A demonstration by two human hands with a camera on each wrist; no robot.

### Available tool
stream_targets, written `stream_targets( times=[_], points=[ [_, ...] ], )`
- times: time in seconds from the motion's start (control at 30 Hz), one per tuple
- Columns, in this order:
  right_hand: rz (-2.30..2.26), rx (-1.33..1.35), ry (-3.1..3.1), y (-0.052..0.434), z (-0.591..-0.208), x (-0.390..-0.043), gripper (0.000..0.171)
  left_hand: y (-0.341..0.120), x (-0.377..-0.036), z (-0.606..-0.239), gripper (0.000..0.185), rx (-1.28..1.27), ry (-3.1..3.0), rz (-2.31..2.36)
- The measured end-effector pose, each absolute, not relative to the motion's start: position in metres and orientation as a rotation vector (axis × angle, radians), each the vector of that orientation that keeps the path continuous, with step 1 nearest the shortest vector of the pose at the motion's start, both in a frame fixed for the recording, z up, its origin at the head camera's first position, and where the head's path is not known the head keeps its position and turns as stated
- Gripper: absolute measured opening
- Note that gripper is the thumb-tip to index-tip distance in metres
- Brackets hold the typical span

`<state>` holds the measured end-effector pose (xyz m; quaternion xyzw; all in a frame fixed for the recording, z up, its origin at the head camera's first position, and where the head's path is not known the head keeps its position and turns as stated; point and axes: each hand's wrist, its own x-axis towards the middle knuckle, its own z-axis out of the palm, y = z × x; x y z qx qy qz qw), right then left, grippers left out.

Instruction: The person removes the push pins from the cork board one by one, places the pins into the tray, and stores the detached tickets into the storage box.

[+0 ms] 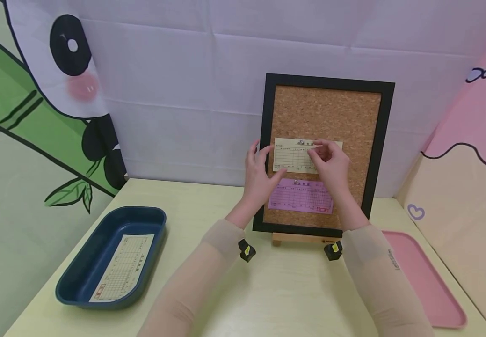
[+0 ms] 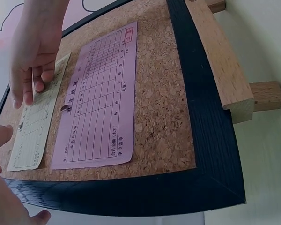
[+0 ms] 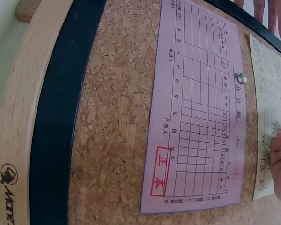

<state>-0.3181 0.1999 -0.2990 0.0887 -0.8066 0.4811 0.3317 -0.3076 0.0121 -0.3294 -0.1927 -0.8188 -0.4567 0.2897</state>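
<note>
A cream receipt slip [image 1: 286, 157] is fixed to the framed corkboard [image 1: 327, 112] by a pushpin [image 1: 301, 142] near its top edge. Below it, a pink receipt slip [image 1: 299, 196] hangs from its own pushpin [image 3: 242, 78]. My left hand [image 1: 257, 175] is at the board's left edge, fingers spread, thumb over the cream slip's lower left corner. Over the right half of the cream slip, my right hand [image 1: 333, 166] has loosely bent fingers, beside the pushpin, with nothing visible between them. It covers part of the slip's printed grid.
The corkboard leans on a wooden easel [image 1: 297, 238] on the pale table [image 1: 276, 290]. At the left stands a dark blue tray [image 1: 70, 281] with another cream slip [image 1: 125, 267] in it. A pink tray [image 1: 432, 290] lies at the right, partly behind my right sleeve.
</note>
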Motion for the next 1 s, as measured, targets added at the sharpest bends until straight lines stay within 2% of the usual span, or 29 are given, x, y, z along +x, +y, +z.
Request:
stream_targets(
  times=[0.7, 1.0],
  points=[
    [0.894, 0.293, -2.160, 0.186, -0.290, -0.333, 0.025, 0.016, -0.335, -0.321, 0.062, -0.452, -2.252, -1.211],
    [0.903, 0.279, -2.120, 0.181, -0.287, -0.338, 0.021, 0.017, -0.336, -0.318, 0.049, -0.459, -2.244, -1.238]
  ],
)
